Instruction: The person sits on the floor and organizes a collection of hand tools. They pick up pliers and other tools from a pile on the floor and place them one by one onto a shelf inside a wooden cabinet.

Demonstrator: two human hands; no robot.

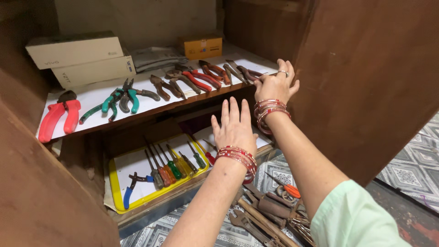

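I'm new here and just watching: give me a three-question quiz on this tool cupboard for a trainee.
1. True or false: the right hand is at the right end of the upper shelf, by the last pliers in the row.
2. Which colour is the tray on the lower shelf? A) blue B) yellow C) white
3. Fill in: the left hand hovers with its fingers ____, holding nothing.

Key:
1. True.
2. B; it holds a row of screwdrivers and blue-handled pliers.
3. Spread open.
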